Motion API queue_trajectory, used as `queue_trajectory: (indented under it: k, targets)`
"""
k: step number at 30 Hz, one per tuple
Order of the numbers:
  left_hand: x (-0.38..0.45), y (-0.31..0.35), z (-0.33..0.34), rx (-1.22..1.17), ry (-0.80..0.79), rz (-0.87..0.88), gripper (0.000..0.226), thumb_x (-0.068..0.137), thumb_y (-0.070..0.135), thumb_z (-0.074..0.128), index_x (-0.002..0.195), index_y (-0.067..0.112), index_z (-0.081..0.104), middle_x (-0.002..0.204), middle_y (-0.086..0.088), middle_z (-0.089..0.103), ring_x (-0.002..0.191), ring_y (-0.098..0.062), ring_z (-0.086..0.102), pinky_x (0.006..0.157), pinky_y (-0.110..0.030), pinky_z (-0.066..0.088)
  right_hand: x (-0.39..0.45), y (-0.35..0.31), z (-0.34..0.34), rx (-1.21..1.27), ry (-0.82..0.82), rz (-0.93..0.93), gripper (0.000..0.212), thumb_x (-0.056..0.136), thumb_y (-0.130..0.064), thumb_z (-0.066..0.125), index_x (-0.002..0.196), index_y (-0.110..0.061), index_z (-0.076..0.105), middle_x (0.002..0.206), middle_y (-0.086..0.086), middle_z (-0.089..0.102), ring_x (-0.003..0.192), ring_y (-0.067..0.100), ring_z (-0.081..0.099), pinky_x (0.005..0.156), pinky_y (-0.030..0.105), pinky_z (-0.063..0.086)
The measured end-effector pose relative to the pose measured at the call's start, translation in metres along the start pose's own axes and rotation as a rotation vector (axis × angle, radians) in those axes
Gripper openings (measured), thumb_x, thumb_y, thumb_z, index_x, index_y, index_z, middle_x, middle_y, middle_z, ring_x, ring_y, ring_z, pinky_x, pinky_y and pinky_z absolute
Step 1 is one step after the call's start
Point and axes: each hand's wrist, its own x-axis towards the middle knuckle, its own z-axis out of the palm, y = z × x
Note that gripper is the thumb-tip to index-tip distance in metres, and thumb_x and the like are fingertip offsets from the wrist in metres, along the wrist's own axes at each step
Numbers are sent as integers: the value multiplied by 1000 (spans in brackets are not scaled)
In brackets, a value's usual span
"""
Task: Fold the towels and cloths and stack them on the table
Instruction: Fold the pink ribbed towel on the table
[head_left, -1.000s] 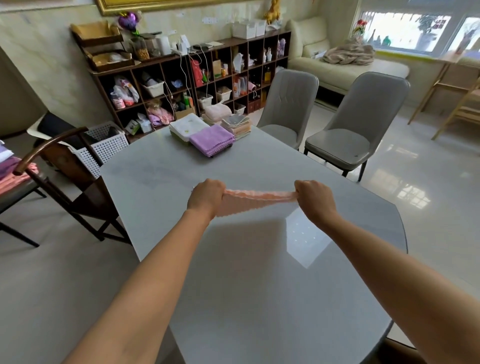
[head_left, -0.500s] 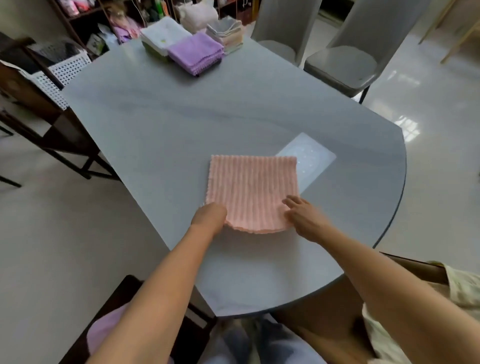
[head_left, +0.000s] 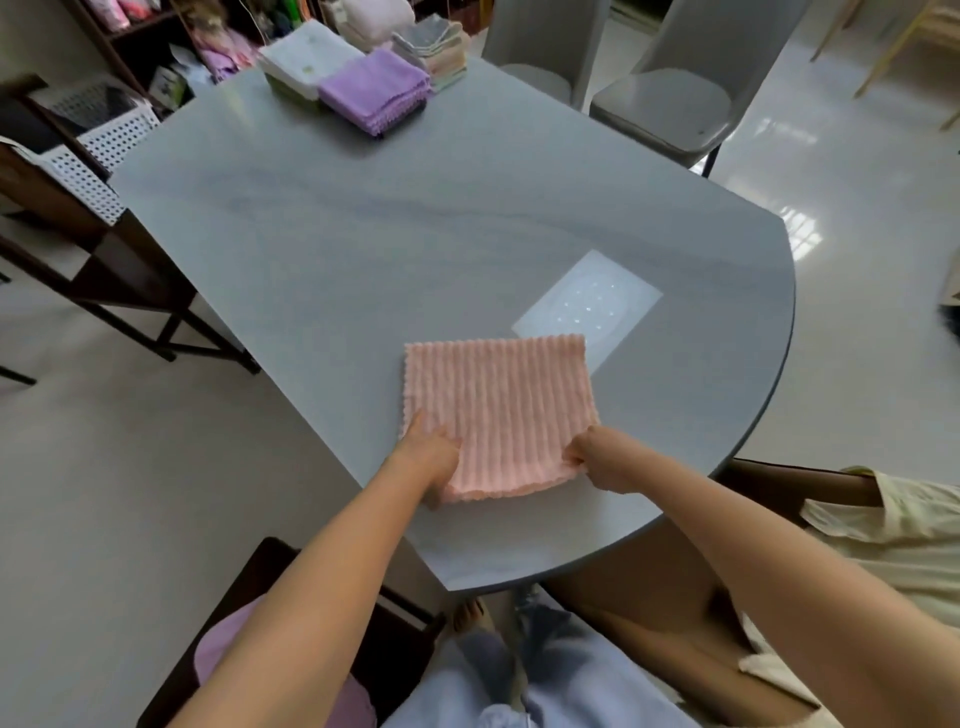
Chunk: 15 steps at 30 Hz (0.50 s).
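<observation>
Pink cloth (head_left: 498, 410): a ribbed, salmon-pink square lying flat on the grey tabletop (head_left: 363, 249), close to the near curved edge; its ridges run away from the person, and its near edge is slightly raised and wavy.
Left hand (head_left: 428, 449): at the cloth's near left corner, thumb side lying on top of the fabric; the fingers are hidden below the edge, so I cannot tell whether the grip is closed on the cloth or only resting on it.
Right hand (head_left: 597, 457): at the near right corner, fingers curled, the grip pinched together on the cloth's edge.
Arms: both bare forearms reach in from the bottom of the view toward the cloth.
Light patch (head_left: 589, 306): a pale rectangular reflection on the tabletop, just beyond the cloth's far right corner.
Folded stacks: at the far end of the tabletop, well apart from the pink cloth, sit a purple stack (head_left: 374, 96), a white stack (head_left: 306, 57) to its left, and a mixed pale stack (head_left: 434, 52) to its right.
Chairs: two grey padded chairs (head_left: 680, 88) stand at the far right side of the tabletop.
Basket: a white perforated basket (head_left: 98, 150) sits to the far left, beside dark wooden furniture.
</observation>
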Motion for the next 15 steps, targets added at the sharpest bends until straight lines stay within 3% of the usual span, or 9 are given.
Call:
queue_trajectory:
  k: [1,3,4,6,9,11,13,15]
  targets:
    - [-4,2,-3,-54,-58,11,63,81,33,72,133,6,49,134,-9,52,125,-28,47,113,-52,26,-3,-2,-2,16,-29,4,22,88,5,43,86,-10,59,84,2,51,80,21,48,64,21,36]
    - [-13,3,-11,-194,-171,40,45,80,33,73,114,6,60,116,-9,62,106,-28,60,94,-41,48,-8,-2,-1,54,-91,14,25,89,4,44,71,-13,49,73,-3,41,73,17,40,57,18,29]
    - [-17,1,-15,-256,-202,46,38,81,34,72,107,8,62,109,-9,63,101,-27,62,86,-39,50,-11,-2,-1,67,-118,21,24,90,3,44,73,-13,49,71,-4,38,69,15,37,56,18,28]
    - [-23,-6,-18,-397,-205,43,22,83,35,69,86,16,59,89,-5,59,83,-23,58,72,-34,46,-14,2,-3,113,-165,55,19,90,3,43,97,-9,56,81,-3,44,67,10,38,58,16,33]
    - [-26,-29,-19,-637,22,-35,18,89,24,59,78,11,58,79,-7,53,74,-20,48,62,-26,34,-12,10,-9,299,-94,129,35,92,2,43,122,-11,54,113,6,54,96,20,54,83,27,48]
    - [-22,-44,-17,-750,224,-113,26,93,18,53,67,12,52,77,-11,52,76,-21,47,58,-28,30,-5,15,-15,405,23,165,27,94,-5,47,118,-7,57,115,8,58,106,26,57,92,35,47]
    - [-15,-52,-14,-783,384,-201,35,96,18,49,61,16,42,79,-12,55,75,-24,49,60,-29,31,4,20,-17,515,136,211,15,95,-15,50,94,-5,62,94,9,62,94,27,61,80,35,48]
    - [-4,-54,-13,-780,471,-285,36,97,21,46,62,15,41,89,-15,62,81,-29,55,63,-29,35,13,27,-19,573,260,266,22,94,-20,51,75,-9,56,78,8,58,79,27,58,67,34,42]
